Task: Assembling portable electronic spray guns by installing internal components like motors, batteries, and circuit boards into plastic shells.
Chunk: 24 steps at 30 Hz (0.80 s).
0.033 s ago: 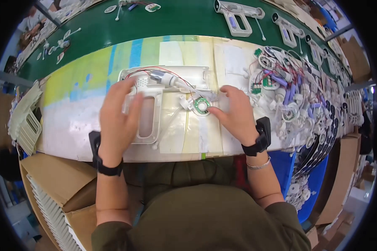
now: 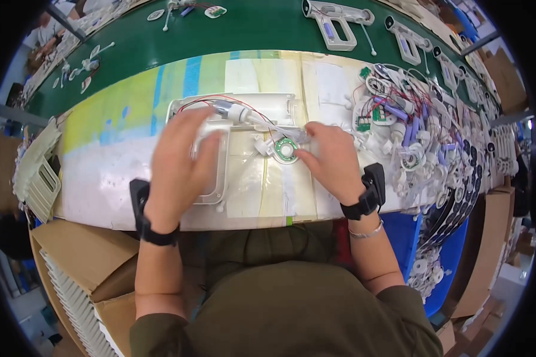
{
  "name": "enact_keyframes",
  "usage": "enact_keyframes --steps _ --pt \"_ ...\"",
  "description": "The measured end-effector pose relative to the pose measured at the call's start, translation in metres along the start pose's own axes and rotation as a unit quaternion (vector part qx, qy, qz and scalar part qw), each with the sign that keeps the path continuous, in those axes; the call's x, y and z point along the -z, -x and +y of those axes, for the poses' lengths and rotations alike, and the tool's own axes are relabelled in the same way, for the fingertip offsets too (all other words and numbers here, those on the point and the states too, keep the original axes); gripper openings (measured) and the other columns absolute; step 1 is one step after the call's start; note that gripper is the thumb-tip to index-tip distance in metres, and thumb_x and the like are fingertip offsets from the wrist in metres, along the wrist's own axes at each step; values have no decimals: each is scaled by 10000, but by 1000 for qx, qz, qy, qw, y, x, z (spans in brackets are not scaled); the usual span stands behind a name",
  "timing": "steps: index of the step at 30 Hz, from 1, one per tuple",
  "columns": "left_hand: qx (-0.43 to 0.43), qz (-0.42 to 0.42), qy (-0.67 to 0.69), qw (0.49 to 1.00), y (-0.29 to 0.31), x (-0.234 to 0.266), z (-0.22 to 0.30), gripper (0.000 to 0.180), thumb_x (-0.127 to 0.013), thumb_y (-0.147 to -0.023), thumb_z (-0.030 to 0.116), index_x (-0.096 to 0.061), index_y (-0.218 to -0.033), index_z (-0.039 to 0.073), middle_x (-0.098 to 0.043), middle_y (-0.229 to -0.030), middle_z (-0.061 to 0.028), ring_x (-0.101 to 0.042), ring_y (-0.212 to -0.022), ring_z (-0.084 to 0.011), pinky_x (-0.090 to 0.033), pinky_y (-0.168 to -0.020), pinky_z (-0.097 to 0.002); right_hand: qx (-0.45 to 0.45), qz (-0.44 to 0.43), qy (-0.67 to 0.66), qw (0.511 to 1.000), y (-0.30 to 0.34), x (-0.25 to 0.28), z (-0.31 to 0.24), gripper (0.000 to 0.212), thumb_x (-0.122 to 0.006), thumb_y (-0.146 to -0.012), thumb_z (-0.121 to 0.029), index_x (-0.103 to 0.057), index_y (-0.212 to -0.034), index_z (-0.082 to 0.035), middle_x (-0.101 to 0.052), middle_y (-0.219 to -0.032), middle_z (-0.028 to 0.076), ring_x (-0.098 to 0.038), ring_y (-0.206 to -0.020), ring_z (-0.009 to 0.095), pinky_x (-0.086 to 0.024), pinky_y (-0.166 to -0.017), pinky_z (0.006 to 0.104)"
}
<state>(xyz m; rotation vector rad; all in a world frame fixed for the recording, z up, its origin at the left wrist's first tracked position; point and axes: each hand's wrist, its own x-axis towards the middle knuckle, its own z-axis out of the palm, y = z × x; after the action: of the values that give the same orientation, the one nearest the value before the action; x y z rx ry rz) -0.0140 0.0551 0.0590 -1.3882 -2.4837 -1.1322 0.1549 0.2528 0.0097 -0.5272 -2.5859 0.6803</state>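
A white plastic housing half (image 2: 221, 181) with a handle-shaped opening lies on the worktable, partly covered by my left hand. Across its upper part rests a silver motor-like cylinder (image 2: 223, 108) with a white collar; red and dark wires curve around it. Clear tubing (image 2: 286, 134) runs from the collar toward my right hand. Below the tubing sits a round green circuit board (image 2: 286, 150) in a white ring. My left hand (image 2: 187, 157), slightly blurred, hovers over the housing with fingers apart, near the cylinder. My right hand (image 2: 333, 157) has thumb and forefinger spread beside the tubing end and the circuit board.
A heap of wired parts (image 2: 408, 122) with purple cylinders covers the table's right side. White housing shells (image 2: 39, 178) are stacked at the left edge. Beyond runs a green conveyor belt (image 2: 250, 30) carrying part-built units. Cardboard boxes (image 2: 83, 253) and a blue bin (image 2: 452, 268) flank me below.
My left hand has moved right, closer to the cylinder. My right hand has shifted slightly left, toward the tubing end. The housing and its parts stay in place.
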Motion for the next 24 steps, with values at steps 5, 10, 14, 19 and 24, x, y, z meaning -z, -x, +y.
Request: enact_keyframes --steps 5,10,14,19,24 --pt "-267 -98 -70 956 -33 -55 28 370 -650 -743 111 -571 -1096 31 -608 -972 -154 -575 -944 -308 -455 -835 -397 6 -10 -194 981 -8 6 -21 276 -693 -747 -160 -577 -971 -48 -604 -802 114 -562 -824 288 -444 -718 413" --pt "-98 -99 75 987 -32 -48 19 329 -667 -764 101 -566 -1073 45 -656 -838 -131 -642 -827 -272 -497 -720 -339 -37 64 -187 980 4 -5 -18 368 -717 -742 -194 -547 -1016 -16 -597 -880 136 -578 -854 291 -456 -744 372" --pt "4 -111 164 980 -29 -46 18 247 -672 -780 63 -608 -1016 31 -679 -815 -104 -664 -755 -177 -499 -660 -269 51 7 -1 999 5 -31 -22 343 -701 -718 -184 -519 -953 -15 -571 -894 150 -551 -839 324 -441 -716 398" --pt "-114 -178 129 969 -32 -40 17 148 -614 -810 69 -617 -944 7 -637 -847 -148 -620 -775 -308 -490 -672 -347 -13 -6 -188 982 -2 -8 -16 210 -587 -699 -3 -496 -888 -20 -541 -831 144 -542 -789 338 -450 -683 395" --pt "-125 -216 87 964 -35 -41 17 145 -564 -832 94 -602 -943 8 -602 -827 -153 -584 -762 -335 -472 -667 -396 82 77 -180 977 -17 -3 -12 247 -551 -729 67 -557 -962 -15 -595 -911 148 -597 -856 312 -491 -732 347"
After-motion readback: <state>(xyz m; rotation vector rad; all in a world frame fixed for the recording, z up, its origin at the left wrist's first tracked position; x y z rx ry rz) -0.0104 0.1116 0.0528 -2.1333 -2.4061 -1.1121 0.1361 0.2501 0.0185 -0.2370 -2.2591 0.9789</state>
